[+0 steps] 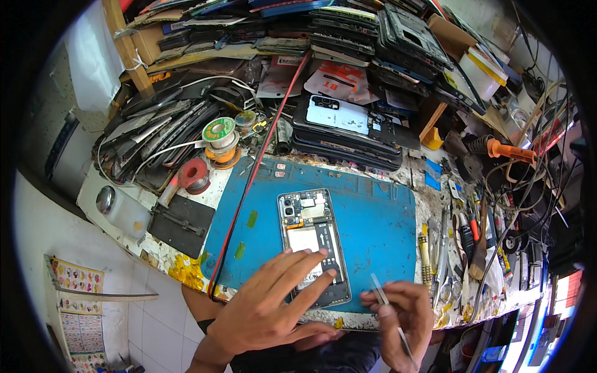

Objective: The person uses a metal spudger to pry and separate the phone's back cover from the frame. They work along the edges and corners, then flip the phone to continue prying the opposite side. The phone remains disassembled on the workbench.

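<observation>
Opened phone [313, 245] near the blue mat's [379, 217] front edge: light, rigid, fragile inside, best steadied by its rim; left hand [273, 308] spread flat on it, right hand [398, 311] pinching tweezers [390, 311].

The table [429, 205] is a cluttered, stained top. A blue work mat [373, 224] covers its middle, and an opened phone [313, 245] lies on the mat with its back off and its insides showing. To the left sit a black rectangular plate [181, 225], a red tape roll [194, 174] and a solder spool [219, 130]. At the far side is a stack of phone frames [348, 133]. Along the right edge lies a row of tweezers and screwdrivers [457, 248], and an orange-handled tool [507, 150] lies farther back.
</observation>
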The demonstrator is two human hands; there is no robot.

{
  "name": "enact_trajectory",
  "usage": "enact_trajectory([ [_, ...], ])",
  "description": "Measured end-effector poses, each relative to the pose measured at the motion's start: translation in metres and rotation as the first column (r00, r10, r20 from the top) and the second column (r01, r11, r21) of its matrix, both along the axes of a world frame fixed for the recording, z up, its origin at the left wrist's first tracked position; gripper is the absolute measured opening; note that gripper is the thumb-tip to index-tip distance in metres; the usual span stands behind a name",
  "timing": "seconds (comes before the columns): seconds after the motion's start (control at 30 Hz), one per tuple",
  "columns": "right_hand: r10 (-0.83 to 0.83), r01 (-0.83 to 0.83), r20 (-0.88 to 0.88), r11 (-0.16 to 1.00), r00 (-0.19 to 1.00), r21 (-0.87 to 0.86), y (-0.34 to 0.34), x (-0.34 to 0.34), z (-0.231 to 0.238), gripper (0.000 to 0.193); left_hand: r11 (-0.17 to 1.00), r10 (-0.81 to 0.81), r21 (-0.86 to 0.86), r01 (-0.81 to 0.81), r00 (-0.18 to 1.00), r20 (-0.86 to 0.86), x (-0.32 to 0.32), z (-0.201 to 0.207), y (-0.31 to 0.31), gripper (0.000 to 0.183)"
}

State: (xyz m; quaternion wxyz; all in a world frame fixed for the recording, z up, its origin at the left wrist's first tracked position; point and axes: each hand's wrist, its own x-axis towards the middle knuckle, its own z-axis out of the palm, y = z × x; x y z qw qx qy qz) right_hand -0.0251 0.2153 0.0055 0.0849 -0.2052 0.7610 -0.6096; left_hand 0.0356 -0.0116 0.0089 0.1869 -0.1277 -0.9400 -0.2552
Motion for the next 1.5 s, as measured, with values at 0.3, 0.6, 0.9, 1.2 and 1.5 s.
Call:
enact_trajectory([
  [0.3,0.021,0.003,-0.143,0.987,0.989,0.161,-0.007,-0.002,0.0,0.018,0.994,-0.088,-0.063,0.088,0.996,0.006,-0.008,-0.016,0.0,0.047],
  [0.6,0.061,-0.023,-0.167,0.975,0.984,0.22,-0.005,-0.004,0.002,0.016,0.996,-0.061,-0.059,0.062,0.998,0.016,-0.007,-0.017,0.002,0.044],
  [0.9,0.105,-0.076,-0.136,0.975,0.985,0.207,-0.007,-0.009,0.011,0.017,0.998,-0.049,-0.05,0.05,0.999,0.005,-0.007,-0.016,0.003,0.042],
  [1.2,0.078,-0.032,-0.224,0.979,0.971,0.201,-0.02,-0.015,0.012,0.009,0.999,-0.033,-0.039,0.034,0.999,0.017,-0.007,-0.014,0.004,0.04],
  [1.5,0.146,-0.073,-0.256,0.96,0.956,0.271,-0.033,-0.027,0.016,0.014,0.998,-0.052,-0.034,0.052,0.999,-0.005,-0.007,-0.017,0.002,0.041],
])
